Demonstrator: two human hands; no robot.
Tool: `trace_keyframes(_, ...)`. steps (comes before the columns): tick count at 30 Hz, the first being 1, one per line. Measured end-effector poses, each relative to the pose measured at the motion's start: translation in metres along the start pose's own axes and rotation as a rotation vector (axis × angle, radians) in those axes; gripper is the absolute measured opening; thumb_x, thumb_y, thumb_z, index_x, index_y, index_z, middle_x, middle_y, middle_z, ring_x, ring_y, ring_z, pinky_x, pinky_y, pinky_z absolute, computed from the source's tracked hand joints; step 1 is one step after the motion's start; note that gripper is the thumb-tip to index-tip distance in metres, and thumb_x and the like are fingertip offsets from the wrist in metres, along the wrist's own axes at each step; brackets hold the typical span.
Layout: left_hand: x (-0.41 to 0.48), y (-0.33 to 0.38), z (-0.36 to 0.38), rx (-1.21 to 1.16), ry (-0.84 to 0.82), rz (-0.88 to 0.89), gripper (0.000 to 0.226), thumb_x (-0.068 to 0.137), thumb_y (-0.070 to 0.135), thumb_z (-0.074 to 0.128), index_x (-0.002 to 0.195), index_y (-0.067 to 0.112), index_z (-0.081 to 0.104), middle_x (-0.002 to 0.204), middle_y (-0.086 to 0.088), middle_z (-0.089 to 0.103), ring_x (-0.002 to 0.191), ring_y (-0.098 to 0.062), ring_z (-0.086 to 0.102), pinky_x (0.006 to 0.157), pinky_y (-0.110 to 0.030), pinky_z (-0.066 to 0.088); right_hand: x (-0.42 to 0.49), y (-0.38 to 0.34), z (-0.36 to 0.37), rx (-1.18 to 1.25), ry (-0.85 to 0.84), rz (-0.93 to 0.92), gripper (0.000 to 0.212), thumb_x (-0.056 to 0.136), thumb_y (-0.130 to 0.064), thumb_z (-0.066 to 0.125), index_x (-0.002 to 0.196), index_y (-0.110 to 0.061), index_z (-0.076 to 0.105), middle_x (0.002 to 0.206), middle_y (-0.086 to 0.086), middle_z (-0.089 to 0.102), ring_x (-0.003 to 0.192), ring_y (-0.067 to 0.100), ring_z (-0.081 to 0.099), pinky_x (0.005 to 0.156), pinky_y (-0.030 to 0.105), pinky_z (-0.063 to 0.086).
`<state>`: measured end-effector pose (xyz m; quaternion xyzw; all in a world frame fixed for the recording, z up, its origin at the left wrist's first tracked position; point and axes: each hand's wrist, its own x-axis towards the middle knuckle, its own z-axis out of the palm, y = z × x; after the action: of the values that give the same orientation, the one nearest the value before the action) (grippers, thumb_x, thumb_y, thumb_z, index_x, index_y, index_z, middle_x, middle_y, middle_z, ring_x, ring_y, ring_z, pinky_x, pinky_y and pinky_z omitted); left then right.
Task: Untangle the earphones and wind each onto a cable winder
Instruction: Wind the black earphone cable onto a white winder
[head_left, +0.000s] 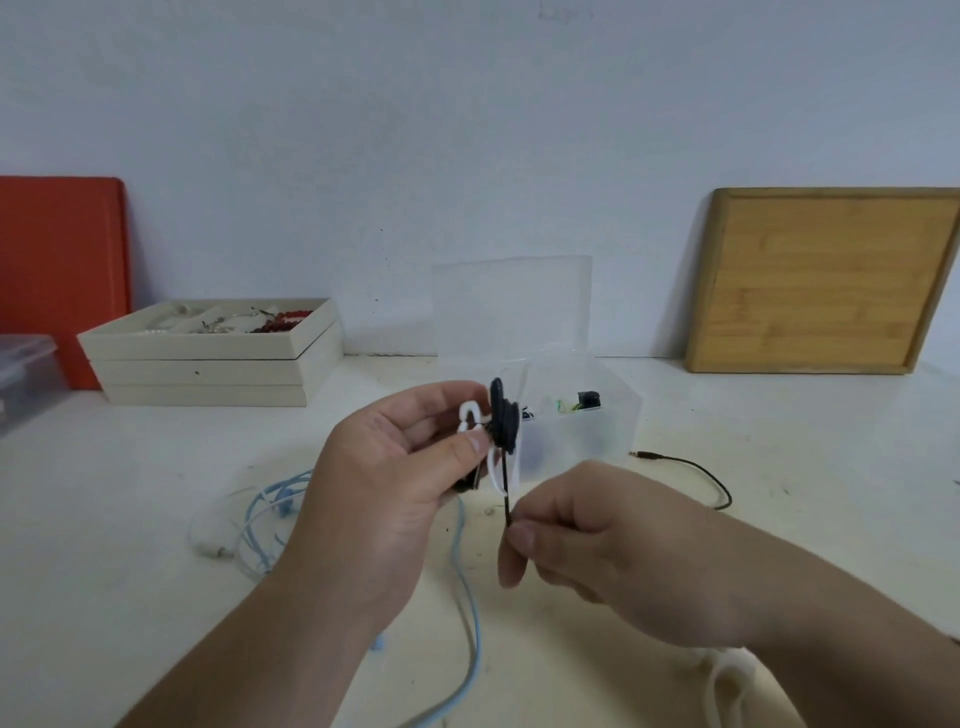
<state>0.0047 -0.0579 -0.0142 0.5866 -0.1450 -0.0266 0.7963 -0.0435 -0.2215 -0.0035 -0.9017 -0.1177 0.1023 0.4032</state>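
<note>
Winding the black cable onto a winder, held up over the table.

My left hand (400, 462) pinches the white winder (475, 422) with black cable (503, 421) coiled on it; my right hand (587, 530) pinches the cable's loose strand just below. Blue earphones (270, 512) lie tangled on the table (104, 519) to the left, a clear box (571, 415) stands behind.

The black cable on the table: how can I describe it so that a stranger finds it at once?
Start at the clear plastic box in the middle of the table. Just right of it the black cable lies loose in a curve, with a metal plug at its left end. The other loose cables are light blue or white.
</note>
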Motion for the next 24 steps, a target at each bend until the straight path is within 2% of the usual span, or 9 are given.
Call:
trace_keyframes(6, 0.003, -0.001, -0.002, 0.042, 0.069, -0.058, 0.026, 0.084, -0.010, 0.062, 0.098, 0.008, 0.073, 0.088, -0.013, 0.077, 0.068, -0.018, 0.067, 0.065, -0.029, 0.055, -0.011, -0.008, -0.015, 0.014, 0.007, -0.114, 0.029, 0.099, -0.034, 0.058, 0.080, -0.017, 0.072, 0.060, 0.003, 0.036, 0.052, 0.013, 0.031, 0.049, 0.024, 0.027)
trace_keyframes(9, 0.002, -0.001, 0.002, -0.082, 0.062, -0.124, 0.026, 0.085, -0.009, 0.060, 0.104, 0.004, 0.072, 0.091, -0.015, 0.076, 0.071, -0.018, 0.068, 0.067, -0.030, 0.058, -0.012, -0.007, -0.016, 0.056, -0.068, -0.124, 0.030, 0.100, -0.029, 0.056, 0.080, -0.014, 0.071, 0.052, -0.006, 0.031, 0.046, 0.007, 0.027, 0.044, 0.018, 0.025)
trace_keyframes(12, 0.001, -0.004, 0.001, -0.007, 0.053, -0.107, 0.025, 0.083, -0.011, 0.063, 0.100, 0.006, 0.073, 0.090, -0.014, 0.077, 0.073, -0.021, 0.068, 0.067, -0.030, 0.058, -0.011, -0.005, -0.013, 0.066, -0.054, -0.165, 0.031, 0.099, -0.034, 0.059, 0.079, -0.013, 0.071, 0.050, -0.010, 0.031, 0.046, 0.006, 0.027, 0.044, 0.018, 0.025)
trace_keyframes(15, 0.002, -0.005, -0.002, 0.390, 0.022, 0.089, 0.027, 0.078, -0.008, 0.073, 0.086, 0.018, 0.077, 0.084, -0.004, 0.078, 0.081, -0.022, 0.072, 0.073, -0.031, 0.058, -0.011, -0.003, -0.017, 0.155, 0.125, -0.202, 0.028, 0.084, -0.038, 0.060, 0.076, -0.014, 0.071, 0.051, -0.009, 0.036, 0.049, 0.012, 0.030, 0.047, 0.024, 0.026)
trace_keyframes(17, 0.001, -0.003, -0.002, 0.500, -0.031, 0.144, 0.032, 0.077, -0.006, 0.076, 0.084, 0.024, 0.078, 0.084, 0.002, 0.078, 0.085, -0.019, 0.073, 0.079, -0.030, 0.060, -0.010, 0.001, -0.023, 0.261, 0.283, -0.179, 0.025, 0.080, -0.035, 0.061, 0.075, -0.012, 0.071, 0.051, 0.000, 0.037, 0.050, 0.020, 0.028, 0.048, 0.030, 0.022)
trace_keyframes(20, -0.003, 0.000, 0.002, 0.455, -0.137, 0.106, 0.041, 0.077, -0.009, 0.074, 0.087, 0.030, 0.078, 0.087, 0.002, 0.078, 0.087, -0.014, 0.073, 0.080, -0.026, 0.059, -0.011, 0.008, -0.032, 0.267, 0.537, -0.119, 0.022, 0.084, -0.036, 0.068, 0.075, -0.017, 0.073, 0.054, 0.008, 0.033, 0.054, 0.026, 0.024, 0.051, 0.038, 0.021)
trace_keyframes(22, -0.005, 0.001, 0.004, 0.333, -0.202, 0.054, 0.037, 0.072, -0.009, 0.078, 0.084, 0.026, 0.079, 0.085, -0.002, 0.078, 0.082, -0.014, 0.073, 0.072, -0.022, 0.058, -0.010, 0.010, -0.034, 0.189, 0.652, -0.076, 0.022, 0.091, -0.033, 0.069, 0.074, -0.020, 0.073, 0.048, 0.000, 0.035, 0.049, 0.020, 0.027, 0.047, 0.028, 0.024)
trace_keyframes(24, -0.006, 0.002, 0.005, 0.181, -0.246, 0.000, 0.032, 0.065, -0.003, 0.073, 0.084, 0.022, 0.080, 0.083, -0.005, 0.077, 0.076, -0.014, 0.071, 0.067, -0.022, 0.056, -0.007, 0.011, -0.032, 0.189, 0.678, -0.039, 0.025, 0.092, -0.032, 0.067, 0.072, -0.017, 0.072, 0.045, -0.006, 0.034, 0.045, 0.015, 0.027, 0.041, 0.019, 0.024)
